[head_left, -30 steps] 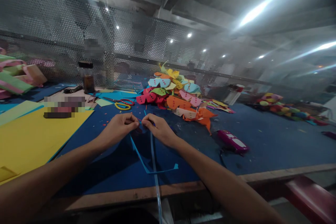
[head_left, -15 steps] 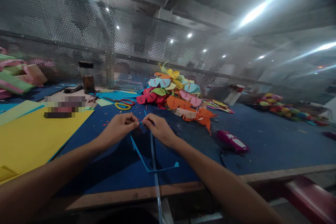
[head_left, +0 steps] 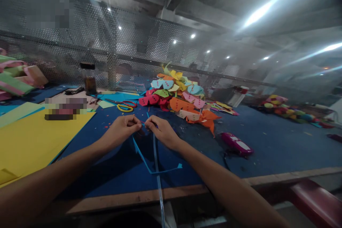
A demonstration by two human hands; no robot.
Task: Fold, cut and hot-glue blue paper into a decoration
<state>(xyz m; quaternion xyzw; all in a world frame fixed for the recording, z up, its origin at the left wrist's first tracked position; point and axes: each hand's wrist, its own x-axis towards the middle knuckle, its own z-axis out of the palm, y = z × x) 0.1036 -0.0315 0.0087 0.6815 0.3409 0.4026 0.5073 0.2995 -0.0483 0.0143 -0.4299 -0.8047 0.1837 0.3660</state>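
Observation:
Close together near the middle of the table, both hands are closed in a pinch. My left hand [head_left: 123, 128] has thumb and fingers pressed together. My right hand [head_left: 162, 132] meets it almost tip to tip. A tiny purplish and blue bit shows between the fingertips, too small to name. Just below my left hand a narrow blue paper strip [head_left: 144, 162] begins, bends, and runs right to a small folded end. A pale, see-through strip [head_left: 159, 188] passes from under my right hand over the table's front edge, across the blue strip's line.
Scissors [head_left: 125, 106] with red and yellow handles lie beyond my hands, by a heap of folded coloured paper pieces [head_left: 183, 105]. Yellow sheets [head_left: 34, 139] cover the left. A lidded jar [head_left: 89, 80] stands behind. A purple device [head_left: 236, 144] lies right; a red stool [head_left: 315, 199] stands below.
The fingers of both hands stay pinched in the same place. The blue strip's lower end has shifted very slightly upward.

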